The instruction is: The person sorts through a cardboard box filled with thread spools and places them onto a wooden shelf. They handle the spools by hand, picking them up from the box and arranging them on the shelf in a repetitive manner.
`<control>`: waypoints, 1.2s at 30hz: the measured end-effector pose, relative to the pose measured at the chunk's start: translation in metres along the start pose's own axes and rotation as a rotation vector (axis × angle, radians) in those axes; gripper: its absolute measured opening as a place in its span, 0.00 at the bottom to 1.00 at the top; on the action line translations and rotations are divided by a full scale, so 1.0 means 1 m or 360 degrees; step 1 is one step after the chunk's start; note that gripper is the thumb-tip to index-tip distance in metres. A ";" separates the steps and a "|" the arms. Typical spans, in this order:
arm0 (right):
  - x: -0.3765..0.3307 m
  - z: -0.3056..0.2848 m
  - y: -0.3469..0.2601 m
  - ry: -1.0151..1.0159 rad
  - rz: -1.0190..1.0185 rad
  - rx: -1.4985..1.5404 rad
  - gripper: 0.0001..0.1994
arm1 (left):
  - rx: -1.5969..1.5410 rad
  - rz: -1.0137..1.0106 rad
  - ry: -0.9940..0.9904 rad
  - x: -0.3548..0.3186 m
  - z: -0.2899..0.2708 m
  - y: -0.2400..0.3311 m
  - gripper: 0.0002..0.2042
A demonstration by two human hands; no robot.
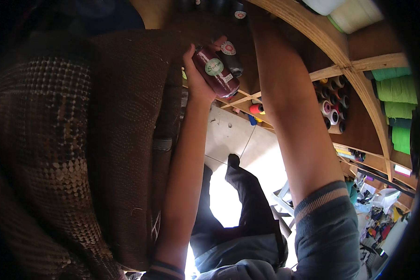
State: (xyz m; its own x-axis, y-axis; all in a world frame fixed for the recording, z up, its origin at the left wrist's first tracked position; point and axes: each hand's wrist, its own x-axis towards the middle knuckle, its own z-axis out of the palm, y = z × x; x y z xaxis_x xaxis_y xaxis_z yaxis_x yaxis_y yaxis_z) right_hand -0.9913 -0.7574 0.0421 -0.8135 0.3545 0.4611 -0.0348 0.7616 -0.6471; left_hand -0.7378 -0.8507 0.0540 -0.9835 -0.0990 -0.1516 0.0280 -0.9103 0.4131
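Observation:
My left hand [199, 84] is wrapped round a spool of maroon thread [228, 86], which is tilted and has a round pale label. Right beside it is a black spool [234, 64] with a red and white round label; a fingertip shows at its top, but I cannot tell whether my hand grips it too. My right forearm [284, 88] stretches up across the shelf frame, and its hand is beyond the upper edge of the picture. Several dark spools [239, 14] sit at the top, close to where that arm leaves the view.
Wooden shelving [359, 74] curves along the right, with coloured spools [332, 116] and green folded material [396, 91] in its compartments. On the left hangs or stands brown textured fabric [126, 116]. Below are pale floor tiles [228, 133] and, at lower right, a cluttered heap [378, 219].

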 end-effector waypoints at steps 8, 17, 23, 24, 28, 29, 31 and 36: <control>0.004 0.003 -0.004 -0.0038 -0.0003 -0.0024 0.20 | -0.0031 -0.0040 -0.0004 -0.004 -0.006 -0.001 0.26; 0.008 0.010 -0.006 -0.0079 -0.0032 -0.0048 0.20 | 0.0020 -0.0073 0.0005 -0.012 0.001 0.004 0.25; -0.003 -0.002 -0.017 -0.0091 -0.0075 -0.0024 0.19 | 0.0052 -0.0018 0.0009 -0.022 0.005 0.004 0.25; -0.011 -0.006 -0.021 -0.0090 -0.0090 -0.0018 0.19 | 0.0045 -0.0016 0.0008 -0.021 0.007 0.005 0.25; -0.055 -0.040 -0.030 -0.0087 -0.0125 0.0052 0.19 | 0.0092 -0.0065 0.0056 -0.030 0.023 0.010 0.27; -0.070 -0.050 -0.037 -0.0105 -0.0135 0.0098 0.19 | 0.0085 -0.0081 0.0051 -0.030 0.026 0.013 0.28; -0.097 -0.072 -0.050 -0.0174 -0.0120 0.0235 0.19 | 0.0097 -0.0040 0.0121 -0.028 0.022 0.013 0.29; -0.135 -0.147 -0.062 -0.1100 0.0589 0.1137 0.14 | 0.0160 -0.0098 0.0118 -0.036 0.020 0.021 0.25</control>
State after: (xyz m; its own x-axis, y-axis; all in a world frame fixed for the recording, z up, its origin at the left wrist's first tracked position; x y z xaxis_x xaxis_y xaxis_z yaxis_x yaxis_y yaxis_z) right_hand -0.7942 -0.7732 0.1092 -0.9888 -0.0576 -0.1378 0.1321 0.0939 -0.9868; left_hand -0.7057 -0.8583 0.0856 -0.9667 -0.0770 -0.2439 -0.0538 -0.8711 0.4882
